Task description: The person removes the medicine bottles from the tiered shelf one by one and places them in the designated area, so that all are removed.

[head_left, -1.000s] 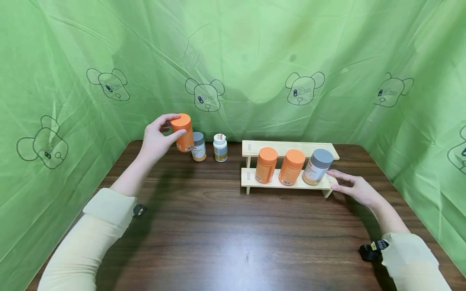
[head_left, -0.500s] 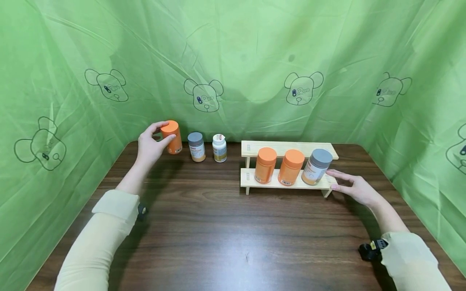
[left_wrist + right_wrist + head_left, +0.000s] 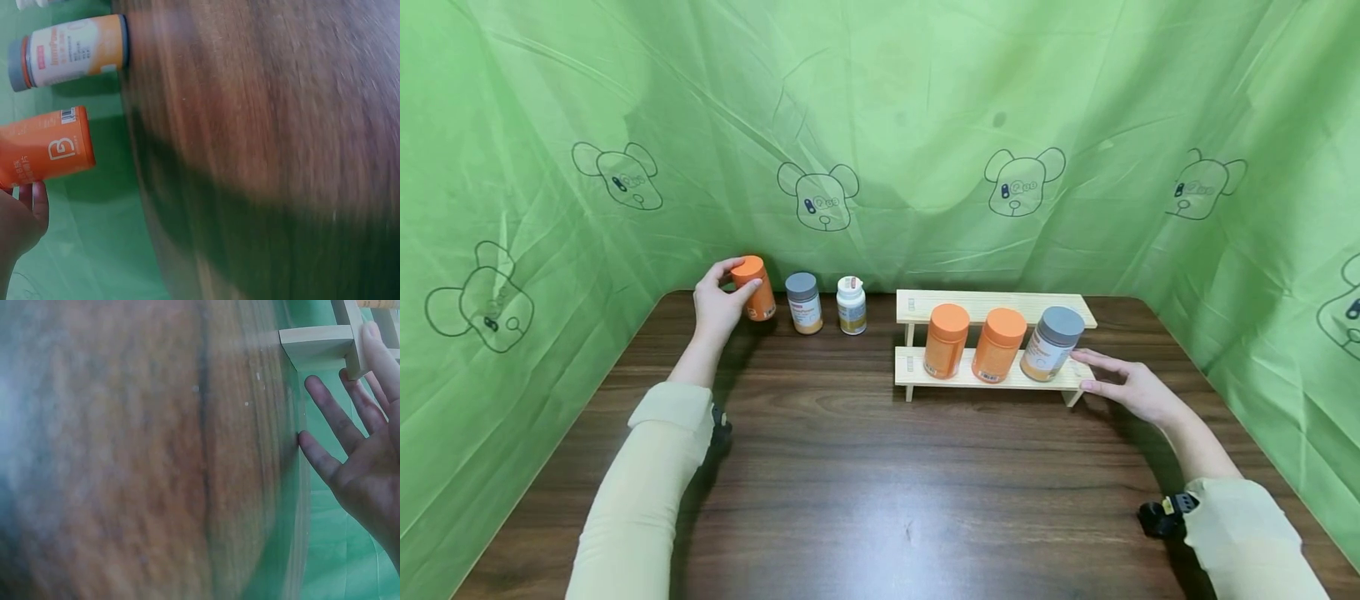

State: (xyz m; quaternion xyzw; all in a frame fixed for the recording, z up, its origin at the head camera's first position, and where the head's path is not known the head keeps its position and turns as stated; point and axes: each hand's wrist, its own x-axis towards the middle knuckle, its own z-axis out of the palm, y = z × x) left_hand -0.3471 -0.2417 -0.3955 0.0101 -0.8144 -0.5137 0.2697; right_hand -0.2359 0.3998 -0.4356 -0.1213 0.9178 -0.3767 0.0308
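My left hand [image 3: 717, 307] holds an orange supplement bottle [image 3: 762, 305] near the table's back left, thumb on one side and fingers by its lid. In the left wrist view the bottle [image 3: 47, 147] shows a gap between its base and the tabletop. Just right of it stands a grey-lidded jar [image 3: 806, 313], then a small white bottle [image 3: 852, 310]. My right hand [image 3: 1138, 393] touches the right end of a two-step wooden rack [image 3: 1000, 307]; the right wrist view has its fingers [image 3: 334, 415] spread and fairly straight.
On the rack's lower step stand two orange bottles [image 3: 947, 342] [image 3: 999, 346] and another grey-lidded jar [image 3: 1051, 343]. A green curtain [image 3: 917, 125] surrounds the brown wooden table [image 3: 850, 467] at the back and sides.
My left hand has carried the orange bottle left, away from the grey-lidded jar, and lowered it; lately it shifted slightly right. The right hand keeps its place at the rack.
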